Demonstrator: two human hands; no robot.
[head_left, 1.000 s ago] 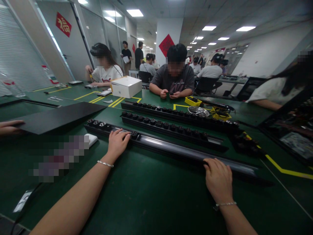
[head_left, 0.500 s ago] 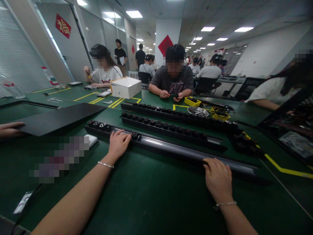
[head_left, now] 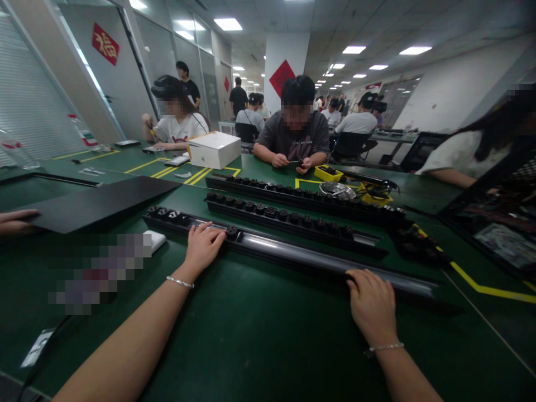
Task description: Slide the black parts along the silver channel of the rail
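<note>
A long black power strip (head_left: 293, 252) lies across the green table, its trough bare and shiny along most of the right part. Several socket modules sit at its left end, and one more black socket module (head_left: 233, 233) sits near the middle. My left hand (head_left: 202, 245) is closed over the strip just left of that module, thumb close to it; its fingertips reach into the trough. Farther right, my right hand (head_left: 372, 301) has its fingers curled on the strip's near edge, partly hidden by the hand itself. Beyond lie two similar strips (head_left: 280, 215) filled with sockets.
A person's hand (head_left: 15, 222) at the left holds a dark flat panel (head_left: 104, 204). A white box (head_left: 214, 151), yellow bins (head_left: 329, 173) and a clear plastic bag (head_left: 337, 191) stand farther back. Across the table a person (head_left: 293, 131) handles a small part. A black frame (head_left: 489, 218) rises at right.
My hands and the strip keep the same hold and place, with only a slight shift of the view. In the background, a standing person has moved left behind the seated one.
</note>
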